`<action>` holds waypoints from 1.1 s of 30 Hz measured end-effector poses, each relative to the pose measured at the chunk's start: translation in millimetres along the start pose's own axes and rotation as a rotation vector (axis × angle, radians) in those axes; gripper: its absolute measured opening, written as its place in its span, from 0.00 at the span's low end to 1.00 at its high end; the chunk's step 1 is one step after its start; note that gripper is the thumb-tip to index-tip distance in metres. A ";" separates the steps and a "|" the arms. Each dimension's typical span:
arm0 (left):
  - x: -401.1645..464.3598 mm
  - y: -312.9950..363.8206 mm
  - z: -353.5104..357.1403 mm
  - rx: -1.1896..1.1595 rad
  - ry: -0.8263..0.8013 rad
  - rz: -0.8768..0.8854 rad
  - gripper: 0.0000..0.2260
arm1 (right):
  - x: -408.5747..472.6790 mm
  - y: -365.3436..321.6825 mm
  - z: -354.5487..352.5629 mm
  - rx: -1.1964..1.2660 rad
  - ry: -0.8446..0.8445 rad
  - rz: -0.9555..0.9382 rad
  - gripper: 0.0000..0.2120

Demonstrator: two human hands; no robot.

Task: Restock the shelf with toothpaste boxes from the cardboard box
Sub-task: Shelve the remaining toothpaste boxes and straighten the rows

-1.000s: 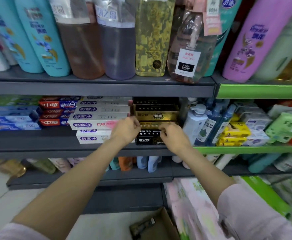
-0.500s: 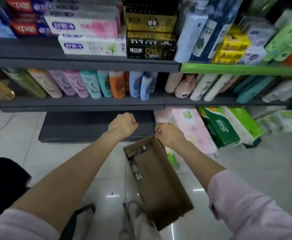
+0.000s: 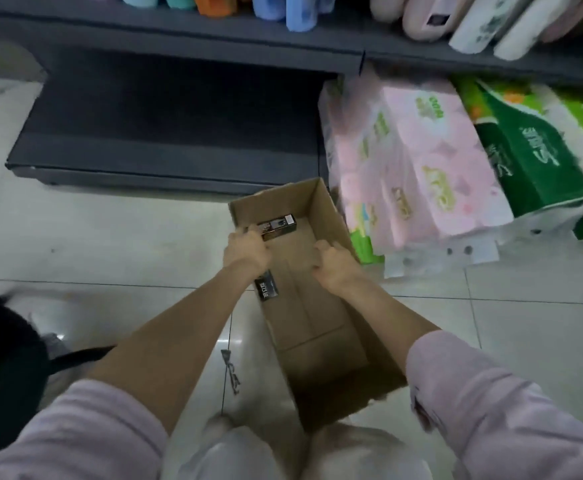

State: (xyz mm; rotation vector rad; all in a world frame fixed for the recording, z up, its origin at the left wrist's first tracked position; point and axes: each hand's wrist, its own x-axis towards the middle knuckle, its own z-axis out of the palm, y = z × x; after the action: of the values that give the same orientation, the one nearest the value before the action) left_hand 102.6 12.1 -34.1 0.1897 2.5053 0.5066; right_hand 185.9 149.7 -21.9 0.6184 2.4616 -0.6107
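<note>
An open cardboard box (image 3: 331, 216) stands on the tiled floor below me. My left hand (image 3: 247, 249) reaches into its far left corner and grips the near end of a black toothpaste box (image 3: 279, 226), which lies tilted against the left wall. A second black toothpaste box (image 3: 266, 289) lies along the same wall, partly hidden under my left wrist. My right hand (image 3: 335, 263) is inside the cardboard box by its right wall, fingers curled, with nothing seen in it. Most of the cardboard bottom is bare.
A dark bottom shelf (image 3: 165, 133) runs just behind the cardboard box. Pink tissue packs (image 3: 421, 161) and green tissue packs (image 3: 532, 157) lean on the floor at its right. Bottles (image 3: 456, 19) line the shelf above. A black object (image 3: 3, 368) sits at the left.
My view has dropped from the toothpaste shelf to the floor. Both hands came down from the shelf into the cardboard box, and my left hand has taken hold of a black toothpaste box.
</note>
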 end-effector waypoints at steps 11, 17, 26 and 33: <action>134.9 -130.4 130.7 -0.561 -0.016 0.092 0.34 | 198.1 7.9 202.2 0.367 -0.115 0.029 0.26; 155.0 -143.5 143.3 -0.688 0.021 0.184 0.32 | 245.7 7.4 247.1 0.566 -0.205 0.027 0.24; 160.8 -146.2 143.3 -0.701 0.049 0.215 0.30 | 262.9 9.3 258.0 0.765 -0.189 0.154 0.21; 154.2 -133.7 143.7 -0.617 0.226 0.204 0.26 | 252.7 13.8 242.2 0.832 -0.203 0.207 0.23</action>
State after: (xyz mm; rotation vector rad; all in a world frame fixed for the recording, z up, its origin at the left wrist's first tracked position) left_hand 52.4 -28.3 -275.2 0.1514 2.4164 1.4165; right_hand 92.5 107.2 -356.8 1.0351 1.8537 -1.5371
